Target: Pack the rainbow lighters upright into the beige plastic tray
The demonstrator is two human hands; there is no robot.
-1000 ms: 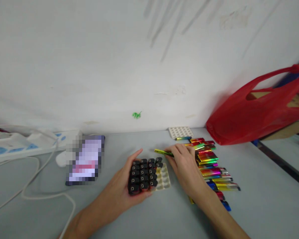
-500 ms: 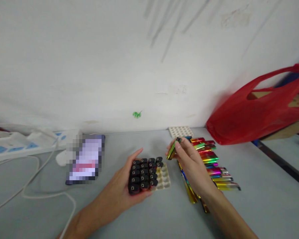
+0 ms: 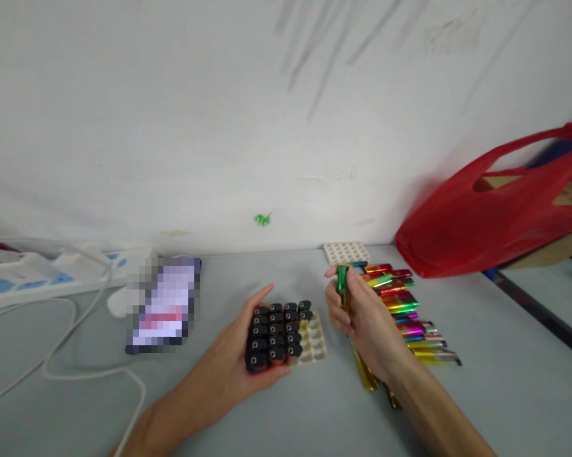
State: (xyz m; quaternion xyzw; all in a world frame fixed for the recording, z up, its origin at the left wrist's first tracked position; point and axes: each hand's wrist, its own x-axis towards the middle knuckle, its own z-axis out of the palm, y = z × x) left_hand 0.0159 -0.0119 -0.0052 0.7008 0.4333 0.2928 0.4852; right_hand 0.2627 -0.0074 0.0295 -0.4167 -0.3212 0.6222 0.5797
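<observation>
My left hand (image 3: 238, 355) is wrapped round the left end of a pale tray (image 3: 318, 336) with round hollows. Several black-topped lighters (image 3: 276, 339) stand upright in it, and hollows at its right side are bare. To the right, my right hand (image 3: 362, 311) holds a shiny green and gold lighter (image 3: 343, 282) between its fingers. Beside and beneath that hand lies a pile of metallic coloured lighters (image 3: 400, 301), partly hidden by the wrist.
A second pale tray (image 3: 346, 252) lies by the wall. A red bag (image 3: 485, 209) stands at the right. On the left are a phone (image 3: 164, 304), a white power strip (image 3: 66, 279) and loose white cables (image 3: 95, 371).
The lighter in my right hand has turned from slanted to nearly upright, and the fingers have curled round it, slightly further right. My left hand and its tray look unmoved.
</observation>
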